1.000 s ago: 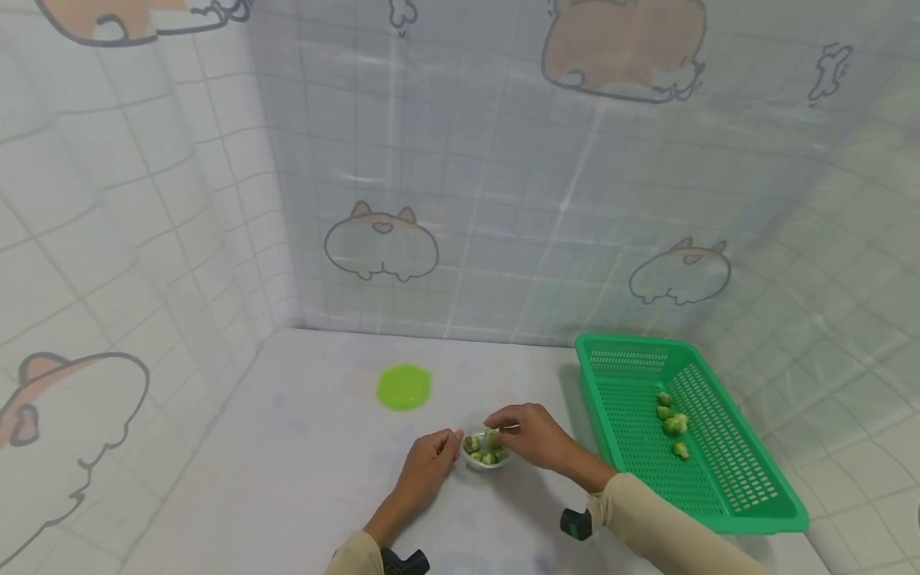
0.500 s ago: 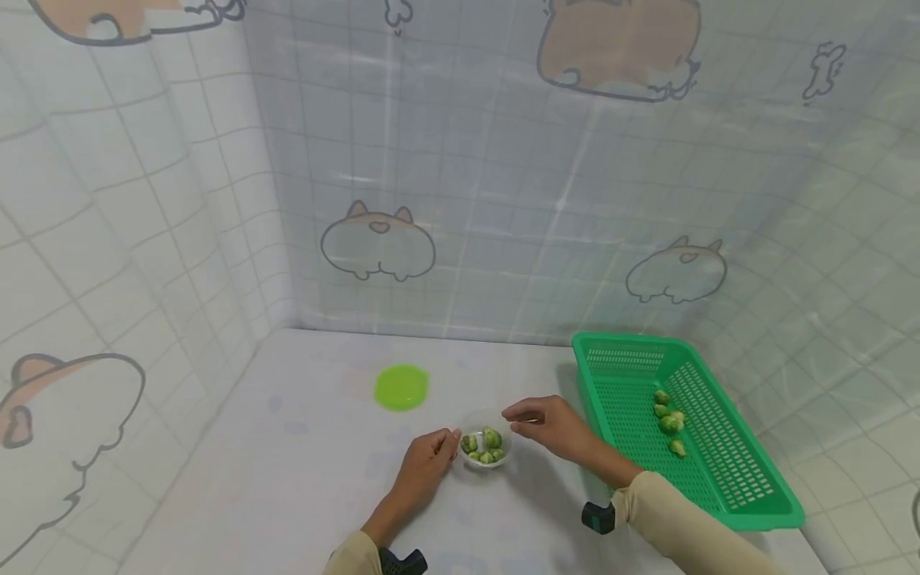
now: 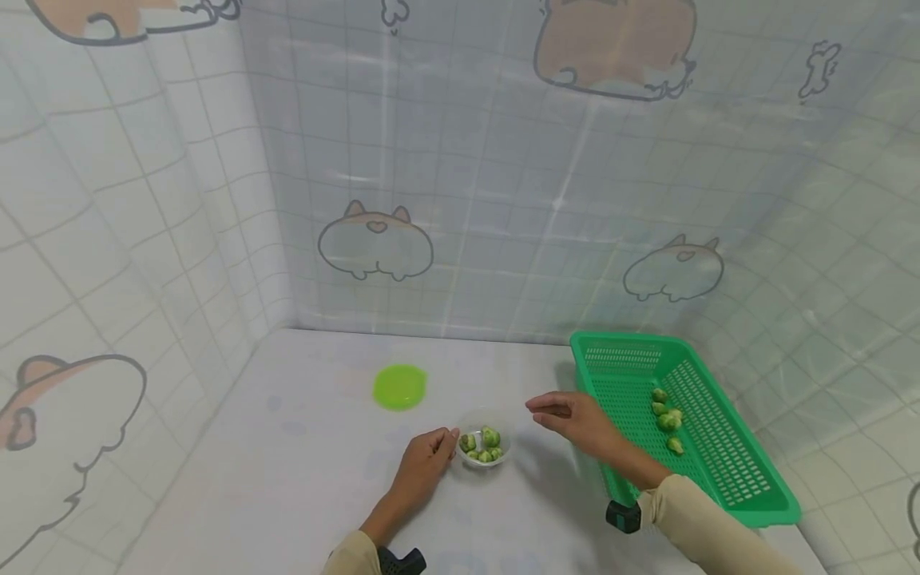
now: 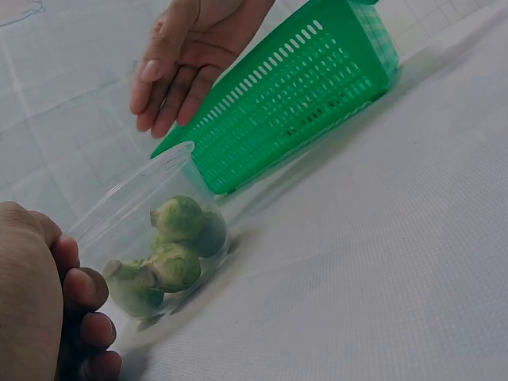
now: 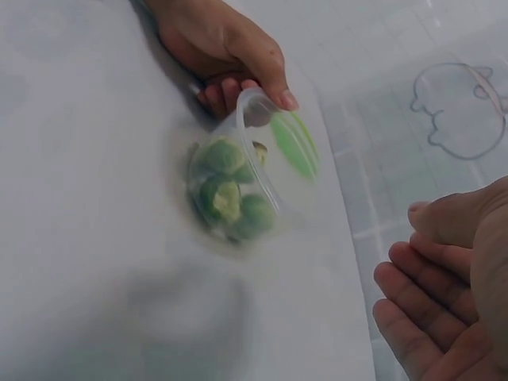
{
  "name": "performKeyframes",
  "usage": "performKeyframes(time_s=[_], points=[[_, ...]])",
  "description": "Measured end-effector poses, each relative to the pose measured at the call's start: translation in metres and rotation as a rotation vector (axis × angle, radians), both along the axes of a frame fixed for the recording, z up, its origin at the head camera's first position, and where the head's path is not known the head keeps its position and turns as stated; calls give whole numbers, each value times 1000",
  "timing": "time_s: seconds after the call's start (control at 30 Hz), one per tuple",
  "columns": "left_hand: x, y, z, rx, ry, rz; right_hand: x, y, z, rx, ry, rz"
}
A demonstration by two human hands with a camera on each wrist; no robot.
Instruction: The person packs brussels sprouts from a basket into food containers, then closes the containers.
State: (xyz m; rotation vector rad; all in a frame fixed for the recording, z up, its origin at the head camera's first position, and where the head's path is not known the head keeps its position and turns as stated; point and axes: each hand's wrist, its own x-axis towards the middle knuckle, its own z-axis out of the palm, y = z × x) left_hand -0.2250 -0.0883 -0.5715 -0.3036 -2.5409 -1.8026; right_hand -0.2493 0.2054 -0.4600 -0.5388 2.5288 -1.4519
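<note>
A clear round plastic tub (image 3: pixel 496 458) stands on the white table, with several Brussels sprouts (image 4: pixel 176 266) inside. My left hand (image 3: pixel 422 465) grips the tub's left side; in the right wrist view its thumb lies over the rim and its fingers curl against the outer wall. My right hand (image 3: pixel 578 422) is in the air between the tub and the green basket (image 3: pixel 604 431), holding nothing, its fingers loosely extended as the right wrist view shows. A few more Brussels sprouts (image 3: pixel 671 421) lie in the basket, toward its right side.
Behind the tub, a bright green round lid (image 3: pixel 399 387) lies flat on the table (image 3: pixel 302 447). Pale sheets with dog drawings (image 3: pixel 376 243) hang as walls at the back and both sides. The basket sits close to the right-hand sheet.
My right hand has let go of a Brussels sprout in the tub and moved up and right, toward the basket. The left hand has stayed at the tub.
</note>
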Motion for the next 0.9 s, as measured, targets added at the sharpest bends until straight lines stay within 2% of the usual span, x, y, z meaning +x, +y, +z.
performKeyframes(time_s=[0.43,0.6,0.7,0.9], points=[[-2,-1,-2,3,12,-5,5,39,9,-23,-8,-61],[-1,-1,0,5,7,-2,10,53,18,30,-10,-99],[-2,-1,-1,8,7,-3,11,61,21,53,14,-109],[-2,0,-4,28,18,0,11,83,19,65,130,-150]])
